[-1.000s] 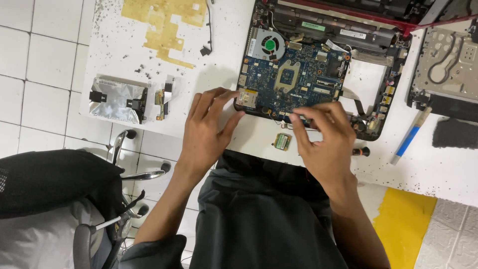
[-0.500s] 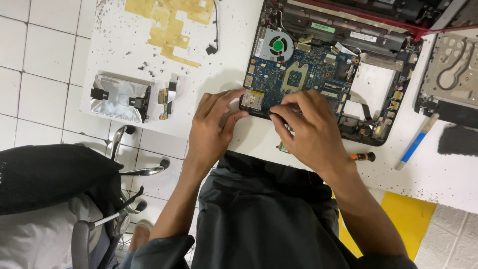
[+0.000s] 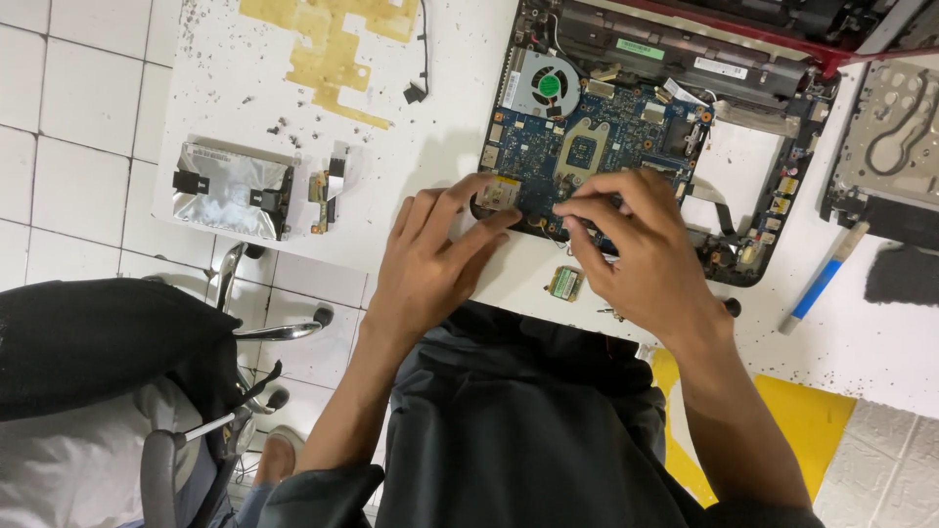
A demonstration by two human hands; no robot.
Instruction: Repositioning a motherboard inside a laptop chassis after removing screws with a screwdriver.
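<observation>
An opened laptop base (image 3: 763, 244) lies on the white table, its blue mainboard (image 3: 606, 137) and round cooling fan (image 3: 544, 84) exposed. My left hand (image 3: 430, 259) rests at the board's near left corner, fingertips touching the edge by a small gold-coloured part. My right hand (image 3: 641, 249) is over the board's front edge, thumb and forefinger pinched together on something too small to make out. A small green card (image 3: 564, 284) lies on the table just below my right hand.
A silver drive in its bracket (image 3: 233, 190) and a small circuit strip (image 3: 325, 186) lie at the left. A blue-handled tool (image 3: 820, 281) and a grey metal plate (image 3: 895, 137) lie at the right. Yellow tape residue (image 3: 328, 44) and a loose black cable (image 3: 421, 59) are at the back.
My right hand has moved up and to the left from the table's front edge onto the mainboard. My left hand has stayed at the board's corner. The camera has shifted slightly.
</observation>
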